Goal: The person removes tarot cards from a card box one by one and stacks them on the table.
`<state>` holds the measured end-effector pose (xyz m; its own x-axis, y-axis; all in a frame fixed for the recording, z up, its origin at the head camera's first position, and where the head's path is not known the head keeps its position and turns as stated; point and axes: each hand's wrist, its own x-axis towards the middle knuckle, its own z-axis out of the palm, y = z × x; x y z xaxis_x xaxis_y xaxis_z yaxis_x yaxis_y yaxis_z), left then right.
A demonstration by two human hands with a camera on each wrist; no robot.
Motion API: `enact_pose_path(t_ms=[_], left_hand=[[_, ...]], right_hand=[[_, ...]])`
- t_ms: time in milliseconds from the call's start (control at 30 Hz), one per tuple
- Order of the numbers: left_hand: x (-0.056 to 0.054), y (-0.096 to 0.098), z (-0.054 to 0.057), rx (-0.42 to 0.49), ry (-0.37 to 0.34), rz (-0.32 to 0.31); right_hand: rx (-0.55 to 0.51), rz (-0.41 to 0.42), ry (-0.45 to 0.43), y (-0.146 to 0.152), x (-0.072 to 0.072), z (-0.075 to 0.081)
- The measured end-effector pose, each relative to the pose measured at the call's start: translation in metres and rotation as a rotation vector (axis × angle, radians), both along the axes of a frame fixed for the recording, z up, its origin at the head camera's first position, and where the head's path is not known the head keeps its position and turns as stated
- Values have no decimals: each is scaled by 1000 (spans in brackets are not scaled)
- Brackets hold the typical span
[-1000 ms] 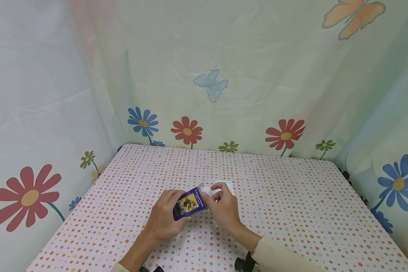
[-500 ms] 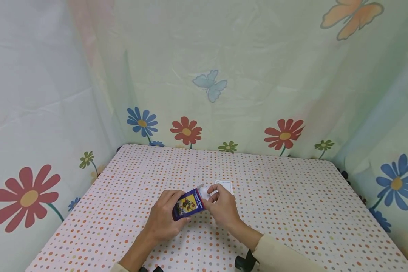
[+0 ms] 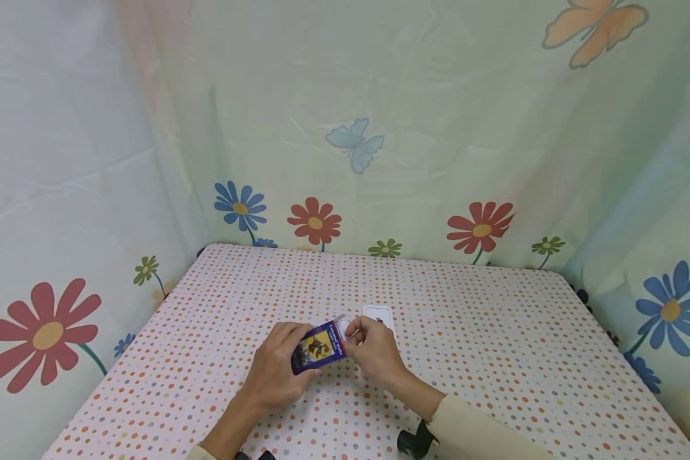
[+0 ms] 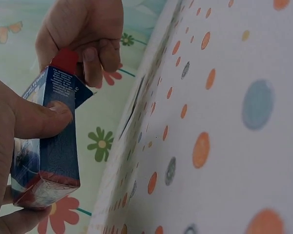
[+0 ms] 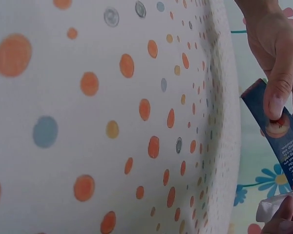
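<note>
My left hand [image 3: 278,364] grips a small blue card box [image 3: 320,346], printed "Universal Waite", by its sides. The box is raised and tilted, its yellow picture face turned up and its open end toward the right. In the left wrist view, the thumb lies along the box's printed side [image 4: 58,141] and a red flap [image 4: 65,60] stands out at the far end. My right hand [image 3: 376,350] is at that open end, its fingers curled on a white flap [image 5: 273,207]. A white-bordered card [image 3: 377,312] lies behind the right hand, partly hidden by it.
A dotted cloth [image 3: 483,358] covers the table. Hanging fabric with flowers and butterflies [image 3: 356,144] closes in the back and sides. A black wrist mount [image 3: 415,442] shows by the right sleeve.
The right fingers have curled in closer to the box's open end, and less white shows there. More of the card behind is uncovered. The left hand holds the box nearly still.
</note>
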<state>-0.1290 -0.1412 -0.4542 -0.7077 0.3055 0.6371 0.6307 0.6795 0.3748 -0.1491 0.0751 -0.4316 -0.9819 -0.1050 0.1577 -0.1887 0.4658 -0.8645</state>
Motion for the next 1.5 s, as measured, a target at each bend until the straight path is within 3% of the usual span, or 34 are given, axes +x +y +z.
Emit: enact_pose_path(t_ms=[400,633,900,1133,1500], left_hand=[[0,0,0,-1,4,-4],[0,1,-1,-8,17,-13],[0,1,0,0,17,-5],[0,1,0,2,22,-4],[0,1,0,0,28,-3]], right_hand=[[-96,-3,-27,-2,3,-7],[-172,-3,-5,-1,4,-17],[-203,-28,20,2,6,-18],[-253,-51,-50,3,8,-16],[-456,71,-147,11,7,-18]])
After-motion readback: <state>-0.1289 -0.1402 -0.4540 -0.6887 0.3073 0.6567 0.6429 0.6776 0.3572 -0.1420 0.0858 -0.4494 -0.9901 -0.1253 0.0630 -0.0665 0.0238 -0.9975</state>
